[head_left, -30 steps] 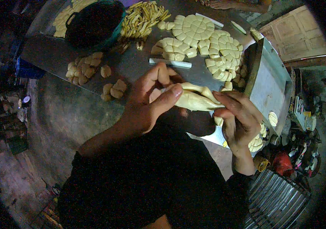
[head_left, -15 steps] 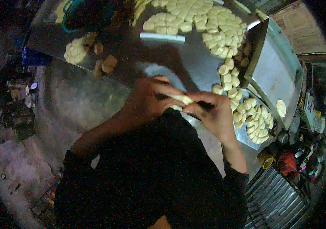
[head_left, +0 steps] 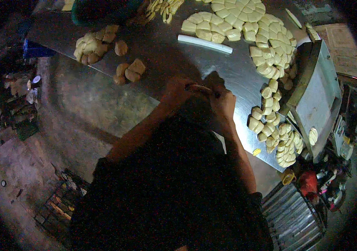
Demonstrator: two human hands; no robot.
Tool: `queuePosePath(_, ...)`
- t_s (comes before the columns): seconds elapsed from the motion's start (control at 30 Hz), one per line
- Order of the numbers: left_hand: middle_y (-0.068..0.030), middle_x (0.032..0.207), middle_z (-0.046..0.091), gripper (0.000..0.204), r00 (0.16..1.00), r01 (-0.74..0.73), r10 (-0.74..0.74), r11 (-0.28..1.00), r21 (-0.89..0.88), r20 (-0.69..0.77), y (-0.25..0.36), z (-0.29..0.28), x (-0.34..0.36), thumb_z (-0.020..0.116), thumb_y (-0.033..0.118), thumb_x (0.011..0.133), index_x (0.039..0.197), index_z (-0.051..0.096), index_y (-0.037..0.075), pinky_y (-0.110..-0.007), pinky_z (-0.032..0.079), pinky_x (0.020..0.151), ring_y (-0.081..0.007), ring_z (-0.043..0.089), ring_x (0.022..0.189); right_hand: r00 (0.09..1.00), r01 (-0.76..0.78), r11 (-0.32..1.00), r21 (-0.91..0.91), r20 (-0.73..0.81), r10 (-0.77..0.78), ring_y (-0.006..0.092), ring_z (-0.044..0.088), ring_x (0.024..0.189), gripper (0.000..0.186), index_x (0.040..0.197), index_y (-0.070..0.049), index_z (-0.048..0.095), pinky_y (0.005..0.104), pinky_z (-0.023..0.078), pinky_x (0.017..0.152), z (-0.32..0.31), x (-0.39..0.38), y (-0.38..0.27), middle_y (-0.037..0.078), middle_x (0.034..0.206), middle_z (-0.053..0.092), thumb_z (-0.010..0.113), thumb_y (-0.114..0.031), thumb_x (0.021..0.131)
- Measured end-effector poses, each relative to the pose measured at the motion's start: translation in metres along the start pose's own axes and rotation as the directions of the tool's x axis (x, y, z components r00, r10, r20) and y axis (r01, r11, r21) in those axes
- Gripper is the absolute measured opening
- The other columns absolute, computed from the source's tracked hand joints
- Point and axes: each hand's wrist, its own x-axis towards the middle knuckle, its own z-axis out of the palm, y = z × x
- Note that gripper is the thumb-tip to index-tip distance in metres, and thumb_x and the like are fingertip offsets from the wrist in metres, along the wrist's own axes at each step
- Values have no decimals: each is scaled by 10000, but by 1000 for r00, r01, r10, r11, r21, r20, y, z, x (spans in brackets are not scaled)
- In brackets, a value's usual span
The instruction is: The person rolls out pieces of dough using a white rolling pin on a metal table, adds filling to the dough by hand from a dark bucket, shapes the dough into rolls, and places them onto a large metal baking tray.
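Note:
My left hand [head_left: 177,91] and my right hand [head_left: 223,101] are held close together over the near edge of the metal table. Stretched between their closed fingers is a short strip of dough [head_left: 201,88], dim in my shadow. To the right of my right hand lie loose dough pieces [head_left: 267,129], bunched along the table's edge. Farther back, a broad layer of cut dough pieces [head_left: 239,14] covers part of the table. A white rod like a rolling pin [head_left: 205,44] lies in front of that layer.
At the left, more dough lumps [head_left: 89,47] rest near the table's edge, below a dark green-rimmed tub [head_left: 103,12]. A shallow metal tray [head_left: 318,98] stands tilted at the right with one dough piece [head_left: 313,136] on it. Below it are a red item [head_left: 308,182] and a slatted rack [head_left: 293,215].
Both hands have moved up and away from my body, still holding the dough strip. The view has shifted, so the table's contents sit farther right. The hands are now in deeper shadow.

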Motion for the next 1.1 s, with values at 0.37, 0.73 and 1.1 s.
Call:
queuePosePath(0.37,-182,1380,441,922,996,40,-42,999,29,79,23,-29,57,844,558,666,1456,475,260,-650,304,1053,-429,387,1311,986,-24,956,-293,-162,-25,349,574,1015,666,1146,-129,545,521,467,840,28,26,47,120,1061,606,917,-373,651)
queuePosePath(0.73,-245,1436,372,1004,971,167,-162,986,17,-174,32,-16,26,772,623,756,1575,297,288,-692,261,1077,-480,331,1336,897,-364,906,-213,-343,280,425,498,1145,782,1200,-107,481,570,437,897,47,6,34,226,1201,505,921,-456,657)
queuePosePath(1.1,-294,1645,97,1159,855,424,-359,900,106,-374,13,22,-1,756,645,784,1624,109,176,-720,47,1160,-576,53,1484,897,373,912,171,-318,-307,363,632,1086,546,1269,-38,549,494,467,968,-21,96,11,189,1238,621,774,-348,880)
